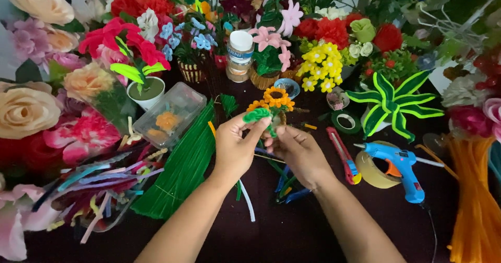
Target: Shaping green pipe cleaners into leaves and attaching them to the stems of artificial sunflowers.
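Observation:
My left hand (pixel 236 147) pinches a green pipe-cleaner leaf (pixel 257 115) just below a small orange pipe-cleaner sunflower (pixel 275 98). My right hand (pixel 296 154) is closed around the flower's stem beneath the leaf, thumb touching the green wrap. Both hands meet over the middle of the dark table (pixel 292 226). The stem itself is mostly hidden by my fingers.
A bundle of green pipe cleaners (pixel 180 171) lies left of my hands, a clear plastic box (pixel 169 114) behind it. A red box cutter (pixel 342 153), tape roll (pixel 373 171), blue glue gun (pixel 399 166) and orange pipe cleaners (pixel 477 200) lie right. Craft flowers crowd the back and left.

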